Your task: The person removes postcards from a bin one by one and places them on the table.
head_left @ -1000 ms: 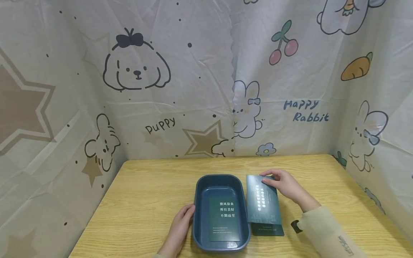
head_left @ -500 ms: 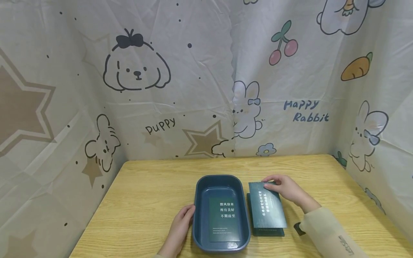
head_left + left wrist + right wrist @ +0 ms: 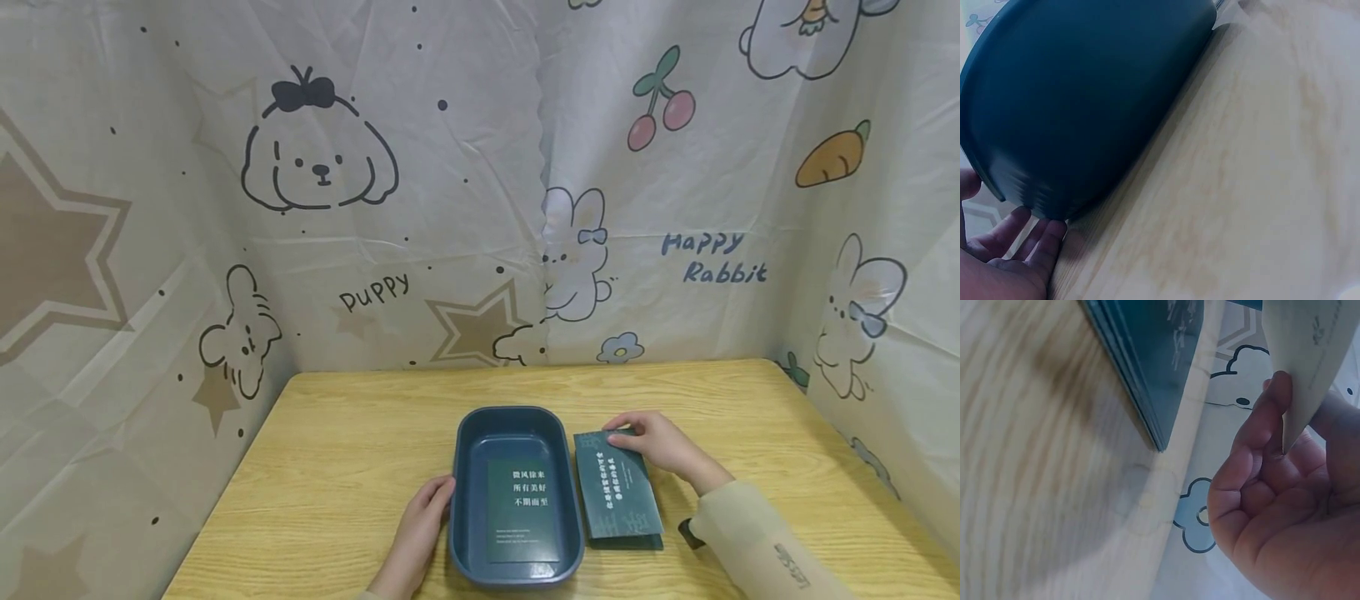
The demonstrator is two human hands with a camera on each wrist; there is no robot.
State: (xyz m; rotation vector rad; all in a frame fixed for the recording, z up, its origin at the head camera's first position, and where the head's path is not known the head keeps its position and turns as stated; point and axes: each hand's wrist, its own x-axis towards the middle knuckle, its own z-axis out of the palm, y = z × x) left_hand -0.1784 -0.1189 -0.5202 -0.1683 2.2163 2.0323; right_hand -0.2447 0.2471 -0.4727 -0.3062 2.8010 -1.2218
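Note:
A deep blue rectangular tray [image 3: 467, 450] stands on the table with a dark green printed card [image 3: 521, 517] lying in it. My left hand [image 3: 417, 525] touches the tray's outer left wall; in the left wrist view its fingertips [image 3: 1052, 230] rest against the wall below the rim. Right of the tray, my right hand [image 3: 663, 442] pinches a green card [image 3: 618, 492] with white lettering by its far edge, between thumb and fingers. The right wrist view shows this card's pale underside [image 3: 1310, 356] raised above a stack of green cards [image 3: 1154, 381].
The wooden table [image 3: 337, 467] has printed curtains [image 3: 420, 233] along its back and sides. A black object [image 3: 692, 533] shows at the right sleeve's cuff.
The card in my right hand first shifts toward me and to the right, then slightly left, now covering most of the stack. My left hand and the tray stay put.

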